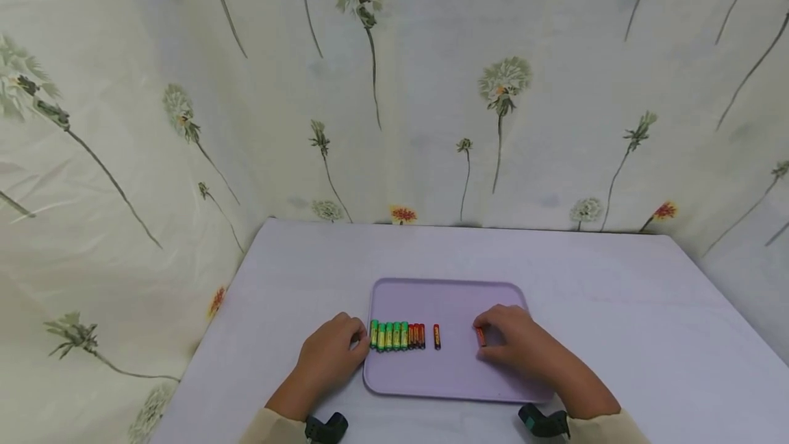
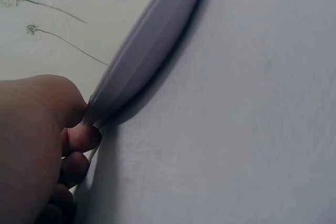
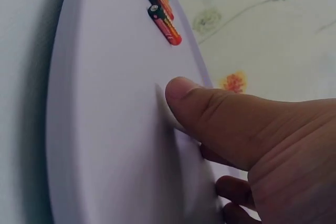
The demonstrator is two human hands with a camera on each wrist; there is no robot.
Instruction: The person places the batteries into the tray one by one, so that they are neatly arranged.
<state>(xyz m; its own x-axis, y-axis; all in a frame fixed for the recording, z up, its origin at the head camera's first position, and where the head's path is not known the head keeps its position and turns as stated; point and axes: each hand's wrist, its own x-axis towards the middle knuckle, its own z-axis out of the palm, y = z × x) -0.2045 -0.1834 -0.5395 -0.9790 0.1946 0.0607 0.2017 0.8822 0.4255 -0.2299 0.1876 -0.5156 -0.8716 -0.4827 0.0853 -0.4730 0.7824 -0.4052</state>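
Observation:
A row of several green AAA-size batteries (image 1: 389, 336) stands side by side at the left of the purple tray (image 1: 444, 382). Three red batteries (image 1: 416, 336) continue that row, and one more red battery (image 1: 437, 336) lies apart to their right. My right hand (image 1: 518, 341) pinches another red battery (image 1: 481, 336) over the tray's right side; the thumb (image 3: 184, 90) hides it in the right wrist view. At the tray's left edge, beside the outermost green battery, my left hand (image 1: 333, 351) grips the rim (image 2: 97, 106) between thumb and curled fingers.
The tray lies on a table with a white cloth (image 1: 296, 259). A flower-patterned curtain (image 1: 419, 88) hangs behind the table and along its sides. Black wrist devices (image 1: 327, 428) sit at both sleeves.

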